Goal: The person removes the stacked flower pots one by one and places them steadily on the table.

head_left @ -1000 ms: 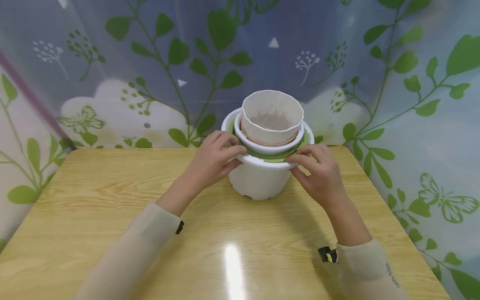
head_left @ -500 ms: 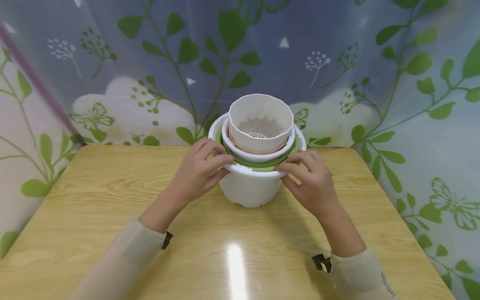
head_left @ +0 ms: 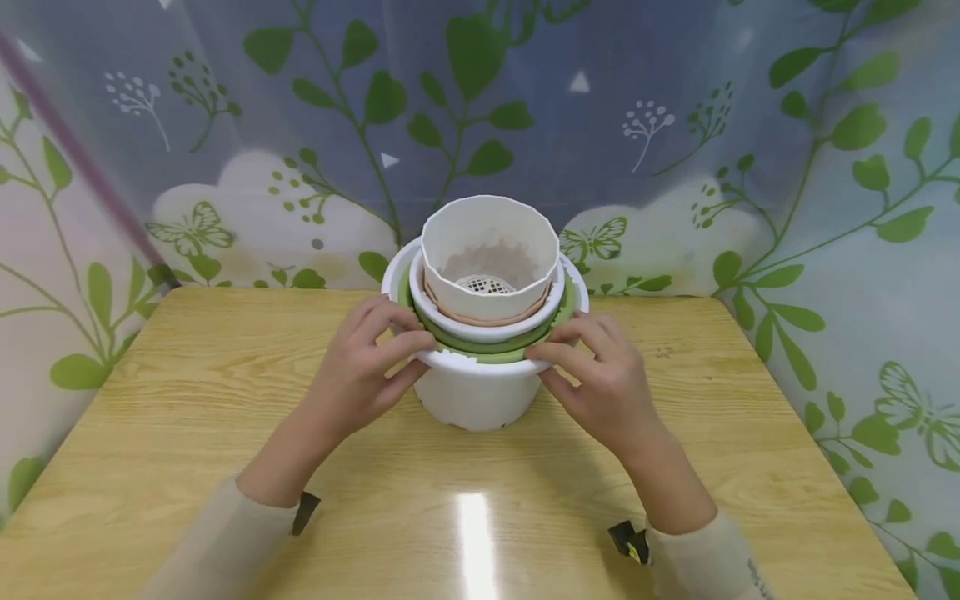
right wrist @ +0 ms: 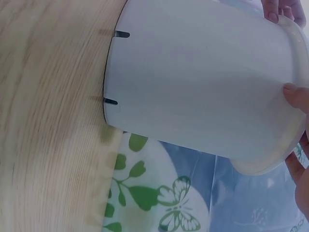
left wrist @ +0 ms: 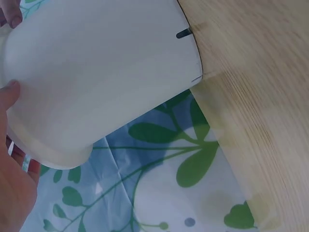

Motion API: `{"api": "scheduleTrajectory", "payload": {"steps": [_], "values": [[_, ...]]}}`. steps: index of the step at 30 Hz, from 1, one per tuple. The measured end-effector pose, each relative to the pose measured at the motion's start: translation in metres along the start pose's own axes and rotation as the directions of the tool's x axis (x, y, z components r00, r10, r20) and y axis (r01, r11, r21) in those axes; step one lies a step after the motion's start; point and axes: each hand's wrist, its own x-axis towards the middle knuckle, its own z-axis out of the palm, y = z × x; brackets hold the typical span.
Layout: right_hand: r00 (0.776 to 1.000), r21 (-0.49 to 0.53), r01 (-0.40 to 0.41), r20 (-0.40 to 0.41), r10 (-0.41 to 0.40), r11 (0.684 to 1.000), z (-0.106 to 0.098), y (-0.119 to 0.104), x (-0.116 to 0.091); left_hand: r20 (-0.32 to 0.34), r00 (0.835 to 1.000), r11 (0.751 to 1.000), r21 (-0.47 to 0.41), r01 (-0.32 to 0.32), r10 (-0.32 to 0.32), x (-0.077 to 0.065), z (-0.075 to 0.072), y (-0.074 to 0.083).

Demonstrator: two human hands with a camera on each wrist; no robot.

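A stack of nested plant pots stands upright on the table. Outermost is a large white plant pot [head_left: 477, 398] with small notches at its base. Inside it sit a green pot [head_left: 501, 357], a smaller white pot [head_left: 487, 335], a pinkish-brown pot [head_left: 480, 321] and, on top, a white pot with a faceted rim [head_left: 489, 223], brown-stained inside above a grid bottom. My left hand [head_left: 360, 367] pinches the big pot's rim at its front left, thumb underneath. On the front right, my right hand [head_left: 606, 387] grips the same rim likewise. Both wrist views show the big pot's smooth side.
The wooden table [head_left: 225, 400] extends on both sides of the stack. Behind it and to the right hangs a leaf-patterned curtain [head_left: 300, 108]. Dark wrist-camera mounts [head_left: 628, 540] protrude near both sleeves.
Held by both hands, the whole pot stack has moved toward me and to the left. The grip on the rim stays the same, and the head view has shifted slightly.
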Motion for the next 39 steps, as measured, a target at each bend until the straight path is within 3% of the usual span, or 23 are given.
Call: {"api": "scheduleTrajectory", "payload": {"steps": [16, 30, 39], "values": [[0.998, 0.034, 0.066, -0.007, -0.065, 0.997, 0.007, -0.027, 0.009, -0.042, 0.999, 1.000, 0.021, -0.018, 0.019, -0.019, -0.028, 0.018], [0.988, 0.026, 0.146, -0.051, -0.144, 0.989, 0.005, -0.050, 0.011, -0.144, 0.982, 0.992, 0.006, -0.123, 0.122, -0.026, -0.035, 0.024], [0.984, 0.101, 0.179, -0.018, -0.178, 0.979, -0.002, -0.049, 0.023, -0.163, 0.980, 0.993, -0.004, -0.114, 0.112, -0.027, -0.039, 0.029]]}}
